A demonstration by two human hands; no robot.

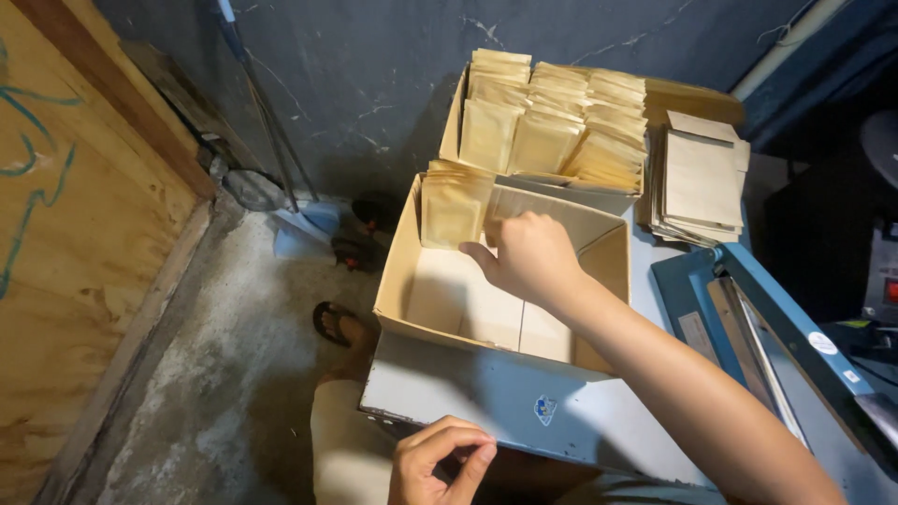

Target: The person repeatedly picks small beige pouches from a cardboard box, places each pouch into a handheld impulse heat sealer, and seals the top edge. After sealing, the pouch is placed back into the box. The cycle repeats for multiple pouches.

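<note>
Pouches [453, 208] stand upright, tan, in the box [398, 281] corner. Right hand [529, 259] hides its fingertips there; grip cannot be told. Left hand [440, 463] pinches thumb to forefinger, empty.

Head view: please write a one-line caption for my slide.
Right hand reaches into a nearly empty cardboard box beside tan packets; left hand rests at the table edge.

Pale blue table [486, 397], cardboard boxes [402, 281], blue sealer [748, 309]
</note>
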